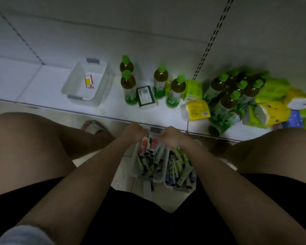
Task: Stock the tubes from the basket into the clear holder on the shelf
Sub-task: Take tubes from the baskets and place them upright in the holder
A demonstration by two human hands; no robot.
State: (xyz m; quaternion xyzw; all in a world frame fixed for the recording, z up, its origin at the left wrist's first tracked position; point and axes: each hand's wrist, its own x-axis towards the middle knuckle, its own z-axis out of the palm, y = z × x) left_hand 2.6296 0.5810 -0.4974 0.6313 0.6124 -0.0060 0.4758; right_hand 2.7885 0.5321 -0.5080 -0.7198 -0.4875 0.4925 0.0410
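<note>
Two white baskets sit on the floor between my knees, the left basket [163, 171] and the right basket [181, 189], both full of tubes. My left hand [134, 132] and my right hand [171, 137] are close together over the left basket's far end. Both are curled round a bundle of red-and-white tubes [148, 145] standing on end with dark caps down. More green and blue tubes [179, 167] lie loose in the right basket. The clear holder [72, 82] stands on the white shelf to the far left, with one small box [89, 81] inside it.
Green-capped drink bottles [128, 85] and a dark-framed box [145, 96] stand on the shelf [42, 80] right of the holder. Yellow and green tissue packs [197, 109] and more bottles crowd the right end. My knees flank the baskets; a sandalled foot [94, 127] shows at left.
</note>
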